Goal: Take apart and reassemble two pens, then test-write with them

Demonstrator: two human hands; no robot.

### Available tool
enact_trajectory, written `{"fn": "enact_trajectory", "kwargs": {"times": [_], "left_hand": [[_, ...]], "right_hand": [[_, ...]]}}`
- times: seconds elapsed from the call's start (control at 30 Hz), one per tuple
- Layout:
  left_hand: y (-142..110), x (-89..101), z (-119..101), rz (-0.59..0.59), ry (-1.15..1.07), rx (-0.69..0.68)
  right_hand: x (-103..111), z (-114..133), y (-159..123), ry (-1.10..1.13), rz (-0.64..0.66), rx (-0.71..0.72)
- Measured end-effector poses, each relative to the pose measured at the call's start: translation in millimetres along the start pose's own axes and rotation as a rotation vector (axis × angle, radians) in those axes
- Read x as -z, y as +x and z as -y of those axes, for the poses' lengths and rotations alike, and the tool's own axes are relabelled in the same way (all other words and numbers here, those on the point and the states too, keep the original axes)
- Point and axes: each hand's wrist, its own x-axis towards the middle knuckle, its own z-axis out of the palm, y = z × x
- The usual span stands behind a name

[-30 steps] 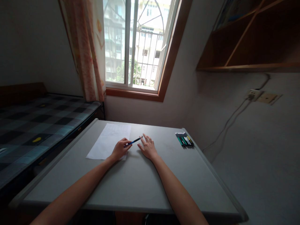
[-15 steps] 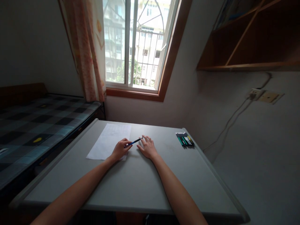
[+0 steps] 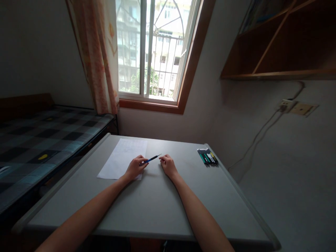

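Note:
A blue pen (image 3: 151, 159) with a dark grip is pinched in my left hand (image 3: 135, 167), its thin tip slanting up to the right. That hand rests over the right edge of a white sheet of paper (image 3: 115, 159), which bears faint writing near its top. My right hand (image 3: 168, 165) is just right of the pen's tip, apart from it. Its fingers are curled in with thumb and forefinger together; whatever they may hold is too small to make out.
Several black, green and yellow pens (image 3: 207, 157) lie in a row near the right edge of the grey table (image 3: 157, 210). A bed (image 3: 52, 129) stands to the left. Beyond the table are a window (image 3: 157, 52) and curtain (image 3: 101, 63); a wooden shelf (image 3: 283, 75) hangs at upper right.
My right hand has drawn slightly right, off the pen's tip, and its spread fingers have curled in. The left hand still holds the pen in nearly the same place.

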Motion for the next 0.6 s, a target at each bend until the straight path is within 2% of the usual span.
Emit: {"fn": "enact_trajectory", "kwargs": {"times": [0.1,0.17,0.43,0.5,0.6], "left_hand": [[-0.1,0.5,-0.9,0.008,-0.004,0.006],[-0.1,0.6,-1.3,0.013,-0.004,0.010],[-0.1,-0.1,-0.7,0.010,-0.003,0.020],[0.0,-0.3,-0.1,0.002,-0.009,0.015],[0.2,-0.5,1.4,0.002,-0.022,-0.002]], "right_hand": [[5.8,1.2,1.6,0.149,-0.140,-0.059],[10.2,4.0,1.9,0.194,-0.181,-0.042],[10.8,16.3,-0.3,0.212,-0.119,0.046],[9.9,17.3,0.0,0.250,-0.132,0.022],[9.3,14.7,2.2,0.418,-0.190,-0.093]]}}
